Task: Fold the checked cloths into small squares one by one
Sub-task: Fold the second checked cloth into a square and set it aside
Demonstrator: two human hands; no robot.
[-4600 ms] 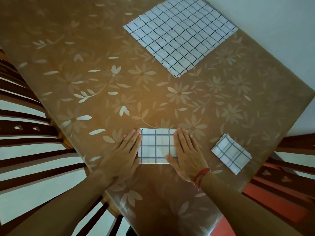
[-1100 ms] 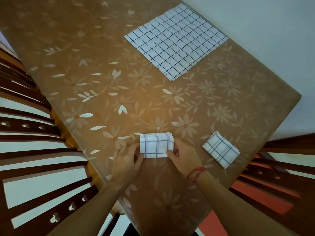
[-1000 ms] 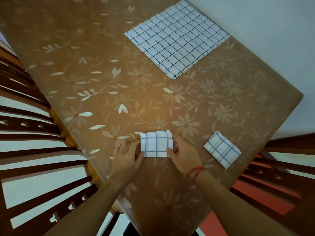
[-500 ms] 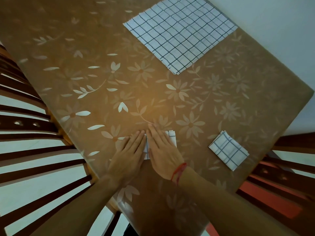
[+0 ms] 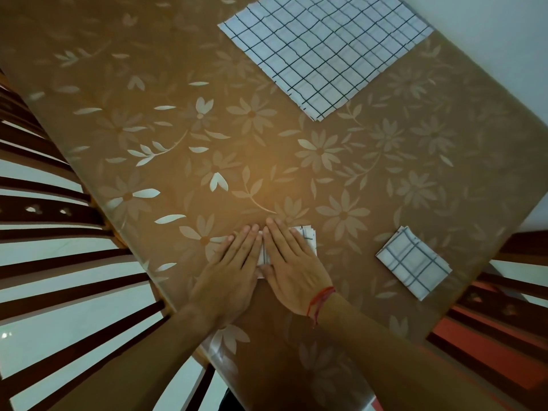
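Note:
A small folded checked cloth (image 5: 307, 237) lies near the table's front edge, mostly covered by both hands. My left hand (image 5: 229, 268) lies flat with fingers together, its fingertips on the cloth's left edge. My right hand (image 5: 292, 261) presses flat on top of the cloth; only the cloth's right strip and a sliver between the hands show. A second folded checked square (image 5: 413, 262) sits to the right, apart from my hands. A stack of unfolded checked cloths (image 5: 323, 46) lies spread at the far side.
The table (image 5: 178, 120) has a brown flowered cover. Wooden chair backs stand at the left (image 5: 44, 209) and at the right (image 5: 504, 307). A white wall (image 5: 504, 31) borders the far right.
The cloth has gone from a wider rectangle held at its sides to a smaller fold. Both hands have moved on top of it and now press flat, side by side.

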